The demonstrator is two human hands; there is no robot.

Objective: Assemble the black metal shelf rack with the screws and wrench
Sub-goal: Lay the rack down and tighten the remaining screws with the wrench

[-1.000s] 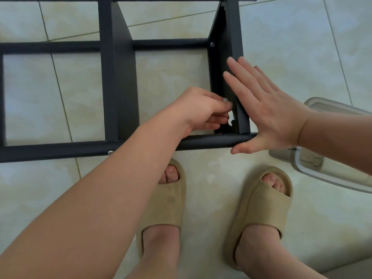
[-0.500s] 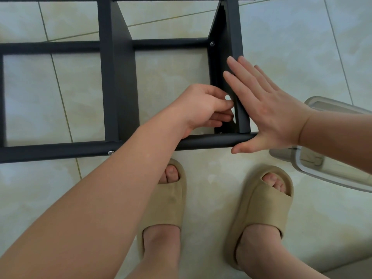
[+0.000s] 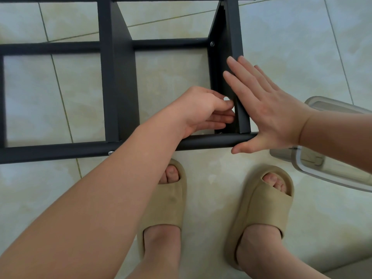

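Two tan slippers (image 3: 167, 206) stand on pale floor tiles (image 3: 281, 37), near a clear plastic container (image 3: 322, 176).

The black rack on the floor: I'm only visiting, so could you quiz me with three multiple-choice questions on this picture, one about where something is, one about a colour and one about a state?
1. Where is the clear plastic container?
A. On the floor, just right of the black rack
B. On top of the rack
C. Between the two feet

2. What colour are the slippers?
A. Black
B. Beige
C. Red

3. How is the right hand?
A. Clenched in a fist
B. Gripping a wrench
C. Flat, fingers straight, against the rack's upright

Answers: 1 A, it sits on the tiles beside the rack's right end. 2 B, both are a sandy beige. 3 C, the palm and straight fingers lie on the upright.
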